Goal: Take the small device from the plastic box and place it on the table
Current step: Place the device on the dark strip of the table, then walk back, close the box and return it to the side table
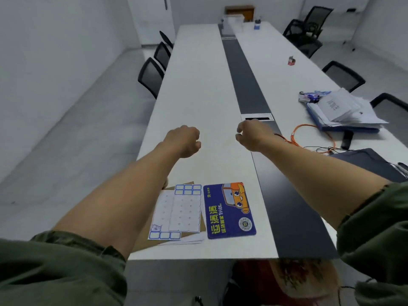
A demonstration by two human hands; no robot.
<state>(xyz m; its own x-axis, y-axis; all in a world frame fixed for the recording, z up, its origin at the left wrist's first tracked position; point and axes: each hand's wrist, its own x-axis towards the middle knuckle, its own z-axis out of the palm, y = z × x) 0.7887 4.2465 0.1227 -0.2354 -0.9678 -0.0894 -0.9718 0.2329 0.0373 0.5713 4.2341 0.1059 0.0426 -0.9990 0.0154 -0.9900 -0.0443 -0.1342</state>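
Both my arms stretch forward over the long white table (194,89). My left hand (184,140) hovers above the tabletop with its fingers curled under into a loose fist and nothing visible in it. My right hand (251,135) hovers level with it to the right, fingers curled and slightly apart, also holding nothing that I can see. No plastic box or small device can be made out for certain; a pale box-like stack (231,21) stands at the far end of the table.
A blue card (229,210) and label sheets (178,213) lie near the front edge. Papers on a blue folder (344,111), an orange cable (313,135) and a dark bag (371,162) occupy the right side. A small red item (291,61) sits farther back. Black chairs line both sides.
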